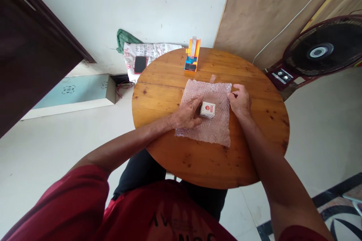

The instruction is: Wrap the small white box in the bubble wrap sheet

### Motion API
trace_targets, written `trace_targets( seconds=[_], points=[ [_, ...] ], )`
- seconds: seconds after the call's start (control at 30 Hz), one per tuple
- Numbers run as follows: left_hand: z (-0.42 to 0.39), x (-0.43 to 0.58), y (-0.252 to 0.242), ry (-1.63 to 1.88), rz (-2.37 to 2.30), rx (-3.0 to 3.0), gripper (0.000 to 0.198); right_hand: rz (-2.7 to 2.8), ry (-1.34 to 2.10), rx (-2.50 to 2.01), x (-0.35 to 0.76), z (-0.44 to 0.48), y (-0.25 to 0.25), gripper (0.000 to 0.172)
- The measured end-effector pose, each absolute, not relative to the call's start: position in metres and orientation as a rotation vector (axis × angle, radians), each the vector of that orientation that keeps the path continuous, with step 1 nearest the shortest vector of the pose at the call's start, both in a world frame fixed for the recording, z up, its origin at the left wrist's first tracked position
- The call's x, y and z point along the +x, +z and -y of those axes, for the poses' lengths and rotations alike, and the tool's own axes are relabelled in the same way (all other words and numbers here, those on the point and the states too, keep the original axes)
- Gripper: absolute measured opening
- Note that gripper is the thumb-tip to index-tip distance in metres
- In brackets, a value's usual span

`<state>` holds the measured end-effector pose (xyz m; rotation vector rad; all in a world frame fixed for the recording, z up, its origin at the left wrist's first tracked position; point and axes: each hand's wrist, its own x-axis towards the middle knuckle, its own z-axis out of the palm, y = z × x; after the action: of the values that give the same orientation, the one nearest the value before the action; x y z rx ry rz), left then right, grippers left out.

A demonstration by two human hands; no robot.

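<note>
A sheet of bubble wrap (pixel 209 133) lies flat on the round wooden table. On its middle stands a small white box (pixel 207 109) with red print and a round picture on top. My left hand (pixel 188 115) rests on the wrap just left of the box, fingers apart, the fingertips close to its side. At the sheet's upper right edge is my right hand (pixel 240 99), its fingers curled and pinching the border of the wrap. A short piece of clear tape (pixel 212 79) shows at the sheet's far edge.
An orange and blue tape dispenser (pixel 192 56) stands near the far rim of the wooden table (pixel 158 101). Beyond the left rim, a phone (pixel 140 64) lies on a printed white sack (pixel 130 54). A large fan (pixel 319 51) is at the right.
</note>
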<state>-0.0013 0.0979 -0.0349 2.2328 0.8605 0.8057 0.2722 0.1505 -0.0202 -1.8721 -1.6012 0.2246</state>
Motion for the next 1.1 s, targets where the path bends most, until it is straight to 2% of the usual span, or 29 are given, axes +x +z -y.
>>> trace_targets(
  seconds=[0.13, 0.27, 0.37, 0.47, 0.53, 0.6, 0.77, 0.9, 1.03, 1.1],
  points=[
    [-0.095, -0.003, -0.033, 0.706, -0.862, 2.314, 0.105, 1.565, 0.237, -1.715, 0.277, -0.126, -0.004, 0.045],
    [-0.092, -0.002, -0.031, 0.647, -0.895, 2.348, 0.114, 1.57, 0.165, -1.438, 0.252, -0.078, 0.041, 0.024],
    [-0.09, 0.001, -0.034, 0.666, -0.966, 2.329, 0.119, 1.794, 0.332, -1.253, 0.226, -0.052, 0.064, 0.015],
    [-0.091, 0.003, -0.038, 0.733, -0.947, 2.337, 0.113, 2.08, 0.562, -1.079, 0.208, -0.049, 0.061, 0.036],
    [-0.092, 0.003, -0.04, 0.789, -0.895, 2.373, 0.106, 2.198, 0.562, -1.047, 0.201, -0.053, 0.051, 0.049],
    [-0.094, 0.003, -0.041, 0.811, -0.856, 2.422, 0.103, 2.282, 0.481, -1.089, 0.198, -0.057, 0.043, 0.054],
    [-0.093, -0.002, -0.042, 0.745, -0.894, 2.481, 0.115, 2.403, 0.299, -1.391, 0.206, -0.053, 0.042, 0.062],
    [-0.093, -0.005, -0.04, 0.682, -0.907, 2.462, 0.125, 2.399, 0.414, -1.58, 0.226, -0.054, 0.039, 0.077],
    [-0.094, -0.006, -0.036, 0.607, -0.924, 2.415, 0.134, 2.197, 0.704, -1.623, 0.24, -0.059, 0.035, 0.062],
    [-0.094, -0.006, -0.034, 0.566, -0.933, 2.402, 0.136, 2.151, 0.733, -1.616, 0.239, -0.061, 0.033, 0.058]
  ],
)
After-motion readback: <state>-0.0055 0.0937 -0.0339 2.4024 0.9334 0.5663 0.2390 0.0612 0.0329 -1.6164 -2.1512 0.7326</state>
